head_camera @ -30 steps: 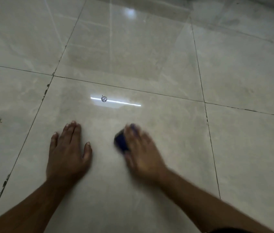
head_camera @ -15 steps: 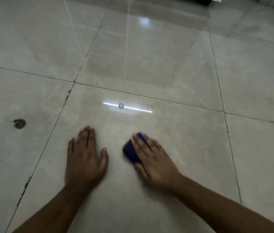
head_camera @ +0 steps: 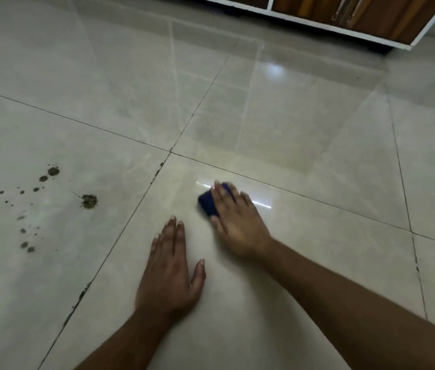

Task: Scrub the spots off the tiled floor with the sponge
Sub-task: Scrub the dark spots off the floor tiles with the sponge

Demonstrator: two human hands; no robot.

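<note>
Head view: one sponge (head_camera: 207,205) is pressed under the right hand (head_camera: 240,225), now farther up; the left hand (head_camera: 169,273) lies flat, empty; more spots (head_camera: 89,201) are seen at left.

The tiled floor (head_camera: 317,263) is glossy pale beige with faint marbled veining and thin dark grout lines. Left of the sponge (head_camera: 208,204), which is deep blue, dark brown-green spots (head_camera: 89,201) speckle one tile. Far beyond the sponge, a cabinet (head_camera: 371,14) shows striped brown wood framed in white.
</note>
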